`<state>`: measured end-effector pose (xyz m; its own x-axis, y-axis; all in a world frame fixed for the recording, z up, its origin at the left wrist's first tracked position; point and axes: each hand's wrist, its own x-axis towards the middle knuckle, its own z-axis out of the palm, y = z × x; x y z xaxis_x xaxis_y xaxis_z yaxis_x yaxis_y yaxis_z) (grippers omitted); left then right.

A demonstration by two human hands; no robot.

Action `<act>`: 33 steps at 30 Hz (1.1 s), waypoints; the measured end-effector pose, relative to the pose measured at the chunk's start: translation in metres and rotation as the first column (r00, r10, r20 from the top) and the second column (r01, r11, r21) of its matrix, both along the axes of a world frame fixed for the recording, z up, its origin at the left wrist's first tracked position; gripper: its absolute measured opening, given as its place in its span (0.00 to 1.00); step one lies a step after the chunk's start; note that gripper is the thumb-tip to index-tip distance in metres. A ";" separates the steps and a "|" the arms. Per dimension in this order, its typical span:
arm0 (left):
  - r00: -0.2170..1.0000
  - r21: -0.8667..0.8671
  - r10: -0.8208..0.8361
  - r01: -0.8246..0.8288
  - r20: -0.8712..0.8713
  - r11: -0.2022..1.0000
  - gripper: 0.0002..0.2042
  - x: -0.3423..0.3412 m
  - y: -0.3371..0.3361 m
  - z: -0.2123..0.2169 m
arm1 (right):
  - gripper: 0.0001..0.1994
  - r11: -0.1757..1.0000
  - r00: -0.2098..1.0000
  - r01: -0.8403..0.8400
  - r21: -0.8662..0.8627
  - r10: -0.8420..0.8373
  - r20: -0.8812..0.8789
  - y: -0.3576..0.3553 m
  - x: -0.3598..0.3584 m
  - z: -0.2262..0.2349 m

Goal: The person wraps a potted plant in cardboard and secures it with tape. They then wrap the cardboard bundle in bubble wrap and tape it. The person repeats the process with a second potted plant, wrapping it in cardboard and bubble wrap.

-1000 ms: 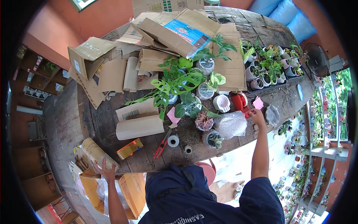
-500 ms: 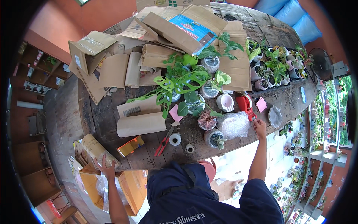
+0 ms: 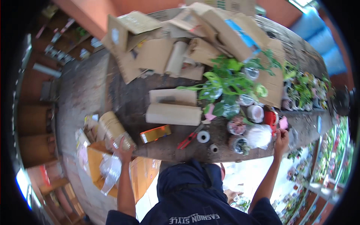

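My left hand (image 3: 124, 149) is at the lower end of a brown cardboard roll (image 3: 112, 125), its fingers curled round the clear bubble wrap that shows there. The roll leans at the table's near left edge, above an open orange-brown carton (image 3: 144, 176). At the right, my right hand (image 3: 281, 138) is closed in a pinch beside the lower end of a red tape dispenser (image 3: 270, 117). Whatever sits between its fingertips is too blurred to make out. A bubble-wrapped bundle (image 3: 258, 136) lies just left of that hand.
Potted plants in clear wrap (image 3: 230, 109) stand left of the dispenser. Nearer me lie a red cutter (image 3: 188, 138), a white roll (image 3: 203, 136), a gold-and-orange box (image 3: 155, 134) and a cardboard roll (image 3: 173, 114). Cardboard pieces (image 3: 153, 56) cover the back; a plant tray (image 3: 305, 93) stands right.
My view has turned, so the table and its contents appear farther right. My right hand stays by the dispenser, and my left hand remains on the cardboard roll's end.
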<state>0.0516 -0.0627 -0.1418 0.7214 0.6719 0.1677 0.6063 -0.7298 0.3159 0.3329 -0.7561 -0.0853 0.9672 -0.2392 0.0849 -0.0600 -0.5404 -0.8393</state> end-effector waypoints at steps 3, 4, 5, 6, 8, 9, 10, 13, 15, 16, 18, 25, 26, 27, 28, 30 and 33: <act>0.998 -0.029 -0.024 0.025 0.063 0.999 0.32 0.000 0.003 -0.003 | 0.03 0.895 0.915 -0.319 0.313 0.376 -0.143 0.165 -0.021 0.079; 0.996 -0.035 -0.036 0.039 0.081 0.999 0.33 0.003 0.004 -0.001 | 0.03 0.739 0.819 -0.490 0.463 0.572 -0.046 0.211 -0.031 0.071; 0.997 -0.050 -0.019 0.023 0.074 0.999 0.33 0.001 0.004 -0.001 | 0.04 0.625 0.695 -0.623 0.470 0.718 -0.033 0.264 -0.041 0.074; 0.997 -0.087 0.003 0.004 0.076 0.996 0.33 0.000 0.003 0.003 | 0.05 0.440 0.524 -0.762 0.474 0.850 0.052 0.314 -0.046 0.072; 0.995 -0.144 0.023 -0.008 0.097 0.990 0.33 0.000 0.002 0.007 | 0.08 0.185 0.273 -0.814 0.550 0.958 0.082 0.404 -0.070 0.042; 0.993 -0.155 0.026 -0.008 0.111 0.988 0.33 -0.003 0.002 0.009 | 0.07 0.085 0.184 -0.846 0.526 0.973 0.139 0.445 -0.080 0.032; 0.991 -0.168 0.022 0.000 0.128 0.986 0.33 -0.003 0.004 0.010 | 0.06 -0.008 0.100 -0.870 0.493 0.976 0.193 0.482 -0.088 0.021; 0.983 -0.193 0.019 0.017 0.183 0.981 0.33 -0.007 0.010 0.009 | 0.07 -0.048 -0.009 -0.884 0.465 0.996 0.085 0.564 -0.101 -0.018; 0.981 -0.239 0.062 -0.016 0.184 0.971 0.33 -0.012 0.010 0.011 | 0.07 -0.045 -0.047 -0.914 0.403 0.999 0.004 0.598 -0.108 -0.037; 0.979 -0.269 0.084 -0.031 0.188 0.963 0.33 -0.014 0.011 0.012 | 0.07 -0.033 -0.036 -0.926 0.375 0.999 -0.002 0.609 -0.109 -0.044; 0.973 -0.310 0.119 -0.054 0.197 0.949 0.33 -0.019 0.012 0.012 | 0.07 -0.043 -0.041 -0.917 0.397 0.999 0.012 0.623 -0.112 -0.057; 0.961 -0.368 0.121 -0.022 0.250 0.930 0.34 -0.030 0.020 0.013 | 0.10 -0.083 -0.118 -0.912 0.403 0.991 -0.064 0.646 -0.121 -0.072; 0.957 -0.367 0.117 -0.013 0.264 0.930 0.34 -0.031 0.022 0.012 | 0.10 -0.084 -0.120 -0.922 0.378 0.990 -0.073 0.650 -0.123 -0.076; 0.954 -0.373 0.123 -0.013 0.274 0.928 0.33 -0.032 0.022 0.011 | 0.10 -0.084 -0.120 -0.932 0.352 0.989 -0.081 0.652 -0.124 -0.080; 0.950 -0.380 0.129 -0.011 0.284 0.925 0.33 -0.033 0.023 0.010 | 0.11 -0.078 -0.122 -0.921 0.381 0.988 -0.092 0.653 -0.124 -0.083; 0.946 -0.384 0.130 -0.006 0.298 0.924 0.32 -0.036 0.027 0.009 | 0.11 -0.068 -0.128 -0.897 0.437 0.986 -0.110 0.655 -0.124 -0.084; 0.943 -0.391 0.120 0.011 0.310 0.920 0.32 -0.040 0.031 0.003 | 0.11 -0.071 -0.144 -0.896 0.439 0.980 -0.136 0.660 -0.123 -0.082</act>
